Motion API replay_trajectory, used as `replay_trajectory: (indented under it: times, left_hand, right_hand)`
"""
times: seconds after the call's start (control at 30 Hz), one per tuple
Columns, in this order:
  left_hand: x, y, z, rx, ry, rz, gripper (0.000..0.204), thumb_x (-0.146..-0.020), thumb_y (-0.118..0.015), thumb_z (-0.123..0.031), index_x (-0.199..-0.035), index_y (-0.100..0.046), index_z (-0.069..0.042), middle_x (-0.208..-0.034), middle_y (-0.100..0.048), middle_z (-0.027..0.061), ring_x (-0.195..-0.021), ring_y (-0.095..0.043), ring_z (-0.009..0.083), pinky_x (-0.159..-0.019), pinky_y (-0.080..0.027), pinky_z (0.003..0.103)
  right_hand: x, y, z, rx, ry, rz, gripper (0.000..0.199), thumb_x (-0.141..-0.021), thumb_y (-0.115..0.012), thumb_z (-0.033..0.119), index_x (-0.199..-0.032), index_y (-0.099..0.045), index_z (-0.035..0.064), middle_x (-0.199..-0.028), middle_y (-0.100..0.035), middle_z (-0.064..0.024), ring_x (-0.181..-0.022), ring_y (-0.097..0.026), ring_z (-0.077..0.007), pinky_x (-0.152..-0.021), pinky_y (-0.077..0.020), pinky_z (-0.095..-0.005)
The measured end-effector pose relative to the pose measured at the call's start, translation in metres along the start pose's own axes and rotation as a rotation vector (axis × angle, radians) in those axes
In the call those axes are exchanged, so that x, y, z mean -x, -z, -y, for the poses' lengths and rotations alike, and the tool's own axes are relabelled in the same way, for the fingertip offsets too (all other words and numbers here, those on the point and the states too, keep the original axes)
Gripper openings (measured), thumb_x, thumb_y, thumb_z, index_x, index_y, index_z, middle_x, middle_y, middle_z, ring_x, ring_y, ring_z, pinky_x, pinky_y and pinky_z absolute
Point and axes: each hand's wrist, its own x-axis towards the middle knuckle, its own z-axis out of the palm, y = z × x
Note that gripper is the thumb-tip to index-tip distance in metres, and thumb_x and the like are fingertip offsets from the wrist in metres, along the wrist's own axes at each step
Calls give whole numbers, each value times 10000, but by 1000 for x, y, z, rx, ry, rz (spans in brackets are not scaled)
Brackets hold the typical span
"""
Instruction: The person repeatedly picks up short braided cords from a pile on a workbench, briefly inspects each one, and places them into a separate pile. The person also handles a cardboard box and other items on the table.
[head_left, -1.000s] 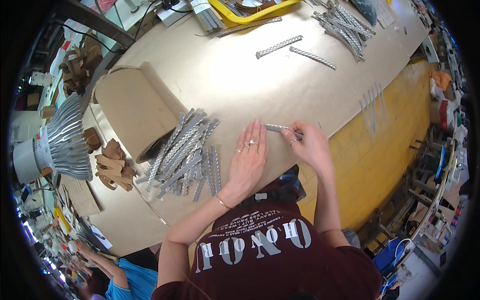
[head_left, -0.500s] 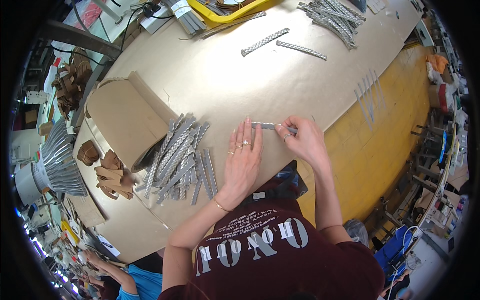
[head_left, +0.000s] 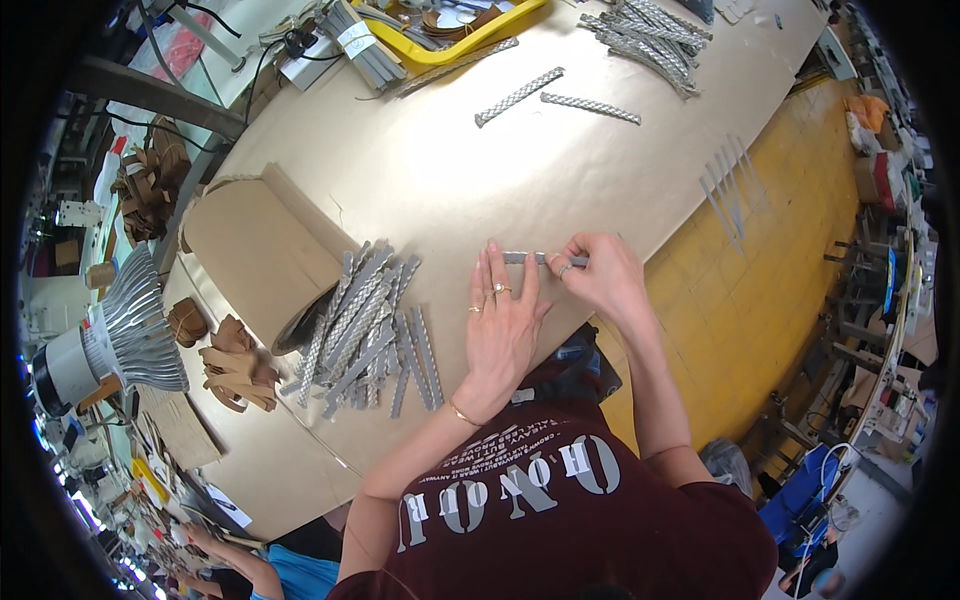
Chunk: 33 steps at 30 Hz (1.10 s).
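Note:
A short grey strip (head_left: 516,258) with a braided, silvery edge lies crosswise on the paper-covered table in front of me. My left hand (head_left: 506,330) rests flat, its fingers extended and slightly apart, the fingertips pressing on the strip's left part. At the strip's right end, the thumb and fingers of my right hand (head_left: 606,278) pinch it. To the left of my left hand is a loose pile of similar grey and braided strips (head_left: 365,325), with a few more laid side by side at its right. My left fingers cover parts of the strip.
An open cardboard box (head_left: 255,235) lies behind the pile, near brown scraps (head_left: 238,365). Two braided pieces (head_left: 520,96) and a braided bundle (head_left: 655,40) lie farther back, beside a yellow tray (head_left: 460,48). Thin grey strips (head_left: 728,190) hang at the right table edge. A metal-finned lamp (head_left: 135,330) stands left.
My left index finger has shifted right along the strip, closer to my right hand. The right hand keeps its pinch at the strip's end. The whole view has tilted slightly.

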Motion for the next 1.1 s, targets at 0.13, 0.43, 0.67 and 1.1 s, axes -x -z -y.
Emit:
replay_trajectory:
  times: [0.13,0.43,0.67,1.1]
  left_hand:
    - [-1,-2,0,-51,-18,3,614,-942,-593,-360,-1470,-426,-95,-1482,-296,390,-1380,-347,484,-1175,-247,485]
    - [-2,-4,-3,-207,-27,34,657,-911,-592,-490,-1470,-436,-182,-1435,-351,423,-1378,-390,447,-1191,-242,446]
    - [-3,-1,-2,-238,-57,51,684,-909,-583,-508,-1492,-409,-195,-1415,-352,448,-1392,-371,450,-1187,-252,447]
    - [-5,-5,-9,-143,-25,38,638,-949,-544,-455,-1520,-367,-234,-1444,-308,439,-1382,-286,560,-1172,-167,578]
  right_hand:
    - [10,0,-7,-28,-39,-73,307,-838,-706,331,-855,-720,25,-687,-679,-132,-684,-681,-289,-663,-519,-395]
    - [17,1,-21,-199,-74,-72,254,-860,-700,282,-910,-719,33,-662,-662,-97,-636,-659,-239,-640,-508,-361]
    - [15,-1,-19,-165,-92,-68,251,-864,-689,281,-915,-719,37,-660,-664,-93,-637,-662,-245,-643,-509,-371]
    - [16,-5,-31,-259,-97,-155,217,-845,-735,202,-869,-696,-10,-642,-614,-30,-573,-554,-134,-566,-451,-292]
